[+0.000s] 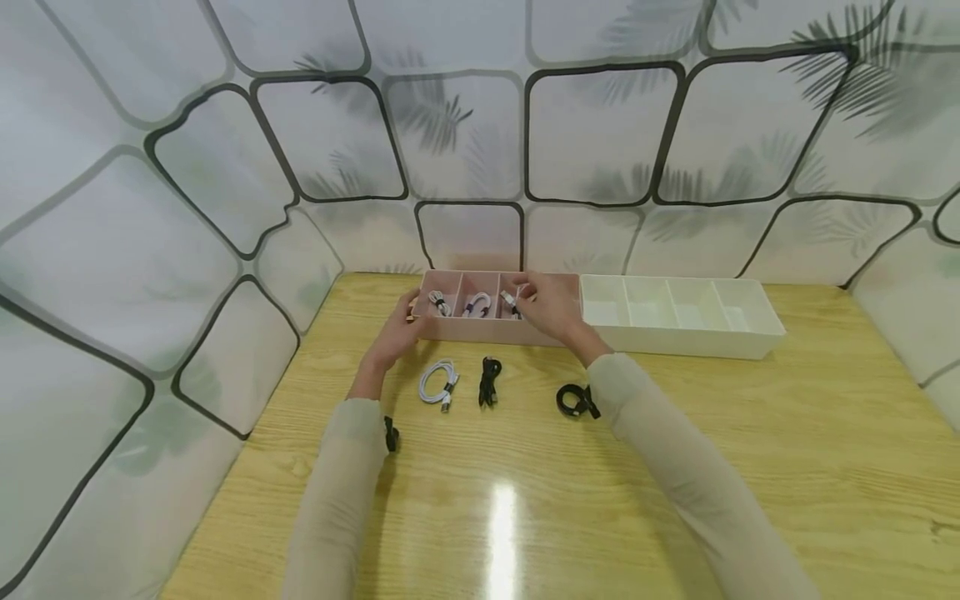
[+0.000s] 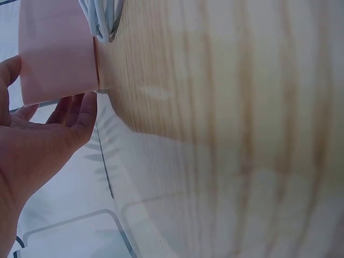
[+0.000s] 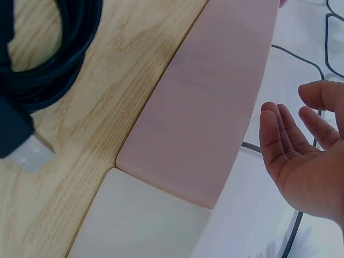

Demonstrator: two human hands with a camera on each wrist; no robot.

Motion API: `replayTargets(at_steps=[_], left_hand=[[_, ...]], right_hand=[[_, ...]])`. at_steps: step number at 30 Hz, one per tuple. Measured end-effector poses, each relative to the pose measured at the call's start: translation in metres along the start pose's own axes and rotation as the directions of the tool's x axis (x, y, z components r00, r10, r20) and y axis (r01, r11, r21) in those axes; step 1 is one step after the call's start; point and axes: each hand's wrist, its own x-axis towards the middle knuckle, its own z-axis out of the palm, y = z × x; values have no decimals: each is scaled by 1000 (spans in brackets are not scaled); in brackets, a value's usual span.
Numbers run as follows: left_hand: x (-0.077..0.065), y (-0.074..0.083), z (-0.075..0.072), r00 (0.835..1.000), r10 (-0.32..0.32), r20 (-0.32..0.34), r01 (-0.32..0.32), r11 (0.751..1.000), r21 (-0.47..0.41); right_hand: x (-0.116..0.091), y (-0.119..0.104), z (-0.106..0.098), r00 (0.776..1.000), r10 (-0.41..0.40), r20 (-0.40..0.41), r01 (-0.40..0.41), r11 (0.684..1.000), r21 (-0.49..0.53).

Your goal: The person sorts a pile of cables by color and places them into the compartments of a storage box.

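Observation:
A pink divided organizer box [image 1: 480, 331] stands at the back of the table, with bundled cables in its three leftmost visible compartments. My left hand [image 1: 397, 333] grips the box's left end; in the left wrist view its fingers [image 2: 80, 115] lie against the end wall and the thumb is by the rim. Over the right part of the box is my right hand [image 1: 551, 307], fingertips beside a white-plugged cable [image 1: 511, 302] in the third compartment. The right wrist view shows that hand's loosely bent fingers [image 3: 274, 140] with nothing between them. Its arm hides the box's right compartments.
A white divided box [image 1: 682, 340] adjoins the pink one on the right. In front lie a white coiled cable [image 1: 438, 383], a black bundled cable [image 1: 490, 382] and a black coiled cable [image 1: 576, 401]. Another black item [image 1: 392, 435] sits beside the left sleeve. A patterned curtain hangs behind.

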Motion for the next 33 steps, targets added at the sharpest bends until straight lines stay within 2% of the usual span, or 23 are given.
replayTargets(at_steps=[7, 16, 19, 23, 26, 33], left_hand=[[-1, 2, 1, 1000, 14, 3, -14, 1000, -6], [-1, 1, 0, 1000, 7, 2, -7, 1000, -6], [-5, 9, -1, 1000, -5, 24, 5, 1000, -23], [-4, 8, -1, 999, -17, 29, 18, 999, -26], [0, -1, 0, 1000, -7, 11, 7, 1000, 2], [-1, 1, 1, 1000, -3, -6, 3, 1000, 24]], right_hand=[[-9, 3, 1, 999, -24, -21, 26, 998, 63], [-23, 12, 5, 999, -4, -33, 8, 992, 126], [-29, 16, 5, 999, -7, -38, 13, 987, 157], [-36, 19, 5, 1000, 6, -12, -3, 970, 243], [-39, 20, 6, 1000, 22, 13, -25, 954, 299], [-46, 24, 14, 998, 41, 46, -53, 949, 311]])
